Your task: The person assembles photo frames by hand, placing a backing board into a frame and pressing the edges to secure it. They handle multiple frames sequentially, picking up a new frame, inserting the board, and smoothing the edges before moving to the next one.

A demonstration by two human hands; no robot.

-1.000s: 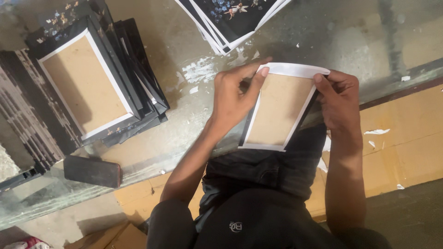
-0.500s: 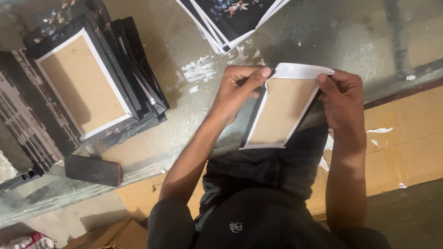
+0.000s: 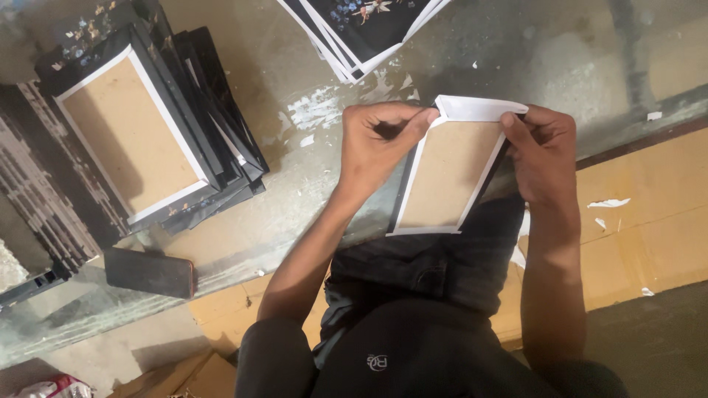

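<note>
- Picture frame (image 3: 448, 177): backing board up, brown panel edged in white, black rim. It sits between my two hands at the table's near edge, over my lap, its long axis running from 7 to 1 o'clock.
- White paper flap (image 3: 479, 108): folded over the frame's far end, at 12 o'clock from the brown panel.
- My left hand (image 3: 380, 144): at 9 o'clock of the frame, fingers curled together, thumb and fingertips pinched on the flap's left corner.
- My right hand (image 3: 542, 151): at 3 o'clock of the frame, fingers closed along the frame's right edge, thumb pressed on the flap's right end.
- Both forearms rise from my lap, elbows bent and wrists angled inward.
- Stack of frames (image 3: 147, 133): at 9 o'clock, well apart from my hands, backs up, black rims fanned out.
- Floral prints (image 3: 365, 26): black with white borders, piled at 12 o'clock.
- Dark phone (image 3: 150, 272): flat at 8 o'clock, near the table's edge.
- Cardboard sheet (image 3: 641, 228): brown, at 3 to 4 o'clock, below the table.
</note>
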